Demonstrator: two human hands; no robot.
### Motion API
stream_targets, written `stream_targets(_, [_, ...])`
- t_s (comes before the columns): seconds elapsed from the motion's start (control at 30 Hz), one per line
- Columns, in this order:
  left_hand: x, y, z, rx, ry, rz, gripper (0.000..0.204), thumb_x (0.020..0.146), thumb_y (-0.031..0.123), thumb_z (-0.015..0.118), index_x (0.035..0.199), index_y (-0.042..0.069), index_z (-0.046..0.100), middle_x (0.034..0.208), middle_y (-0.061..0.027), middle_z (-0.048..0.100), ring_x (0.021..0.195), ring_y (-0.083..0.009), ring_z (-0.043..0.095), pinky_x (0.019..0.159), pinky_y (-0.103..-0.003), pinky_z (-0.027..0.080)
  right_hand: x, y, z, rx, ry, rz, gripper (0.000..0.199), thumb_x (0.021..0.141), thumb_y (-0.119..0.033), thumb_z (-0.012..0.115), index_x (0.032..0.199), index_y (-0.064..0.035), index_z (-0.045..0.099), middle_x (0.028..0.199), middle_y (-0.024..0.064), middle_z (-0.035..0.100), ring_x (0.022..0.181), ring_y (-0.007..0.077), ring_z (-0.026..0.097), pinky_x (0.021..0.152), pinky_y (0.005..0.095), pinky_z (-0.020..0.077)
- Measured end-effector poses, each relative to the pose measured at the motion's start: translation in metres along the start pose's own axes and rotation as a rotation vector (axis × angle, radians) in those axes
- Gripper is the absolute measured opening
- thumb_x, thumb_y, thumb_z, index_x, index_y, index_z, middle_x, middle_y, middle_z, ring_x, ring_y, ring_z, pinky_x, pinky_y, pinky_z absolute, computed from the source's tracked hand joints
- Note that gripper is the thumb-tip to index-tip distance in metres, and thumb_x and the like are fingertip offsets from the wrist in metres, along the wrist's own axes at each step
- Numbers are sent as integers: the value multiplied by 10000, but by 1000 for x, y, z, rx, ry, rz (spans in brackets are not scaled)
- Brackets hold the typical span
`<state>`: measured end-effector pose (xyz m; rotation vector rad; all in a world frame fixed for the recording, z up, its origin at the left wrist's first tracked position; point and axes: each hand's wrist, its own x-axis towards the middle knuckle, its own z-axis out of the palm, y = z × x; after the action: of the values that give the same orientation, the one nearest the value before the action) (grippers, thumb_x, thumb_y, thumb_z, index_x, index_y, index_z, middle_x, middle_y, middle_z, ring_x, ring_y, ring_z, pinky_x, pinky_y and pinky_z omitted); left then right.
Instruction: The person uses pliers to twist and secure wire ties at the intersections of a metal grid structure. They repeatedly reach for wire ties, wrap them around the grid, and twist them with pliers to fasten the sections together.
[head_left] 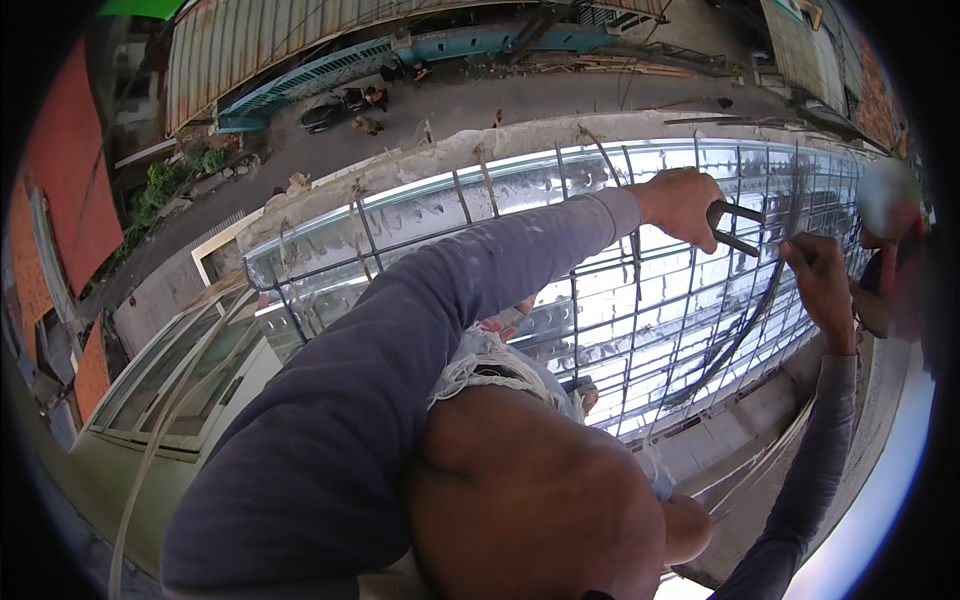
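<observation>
Grey street [455, 112] runs past beyond the rebar mesh [575, 310]. Your left hand [682, 205] is wrapped round a dark two-pronged tool [738, 244] just above the mesh; your right hand [825, 285] has fingertips pinched beside the dark wires [768, 297] over that mesh, can't tell if gripping any.

Far: we see a rusty corrugated roof [270, 45], teal fence [300, 84], street [460, 105] with motorbike [322, 116] | Far left: we spot green shrubs [150, 215], a red panel [68, 165] | Near left: pale-framed windows [150, 375] | Far right: orange brickwork [874, 80]
</observation>
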<state>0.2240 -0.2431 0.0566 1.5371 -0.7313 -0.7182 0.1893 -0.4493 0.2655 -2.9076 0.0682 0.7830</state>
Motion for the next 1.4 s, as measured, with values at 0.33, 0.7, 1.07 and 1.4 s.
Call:
stream_targets(0.33, [11,-12,-6,52,-62,6,337,688,305,842,844,21,749,810,-117,747,770,-264,722,720,-392,558,0,-78,53,-823,268,-423,853,856,-297,838,1589,-145,430,1388,170,534,1218,325,544,1005,524,469])
stream_targets(0.7, [-19,-12,69,274,662,210,524,737,317,840,1130,11,678,1044,-204,732,1089,-375,691,957,-486,520,35,-89,74,-719,43,-341,117,849,-160,725,824,-51,762,818,165,750,808,284,771,699,364,612])
stream_targets(1.07, [19,-3,-10,-81,-282,24,252,736,263,812,726,28,721,668,-80,692,619,-227,664,627,-382,531,37,-74,78,-1148,471,-582,187,846,-140,774,978,-36,692,876,84,633,796,221,668,634,358,546])
stream_targets(1.4, [-39,11,63,48,466,108,382,796,225,802,1082,11,668,1097,-128,698,1154,-305,665,1054,-497,431,45,-60,69,-412,-274,-82,222,790,-171,808,938,-11,763,877,231,754,846,360,772,775,480,605])
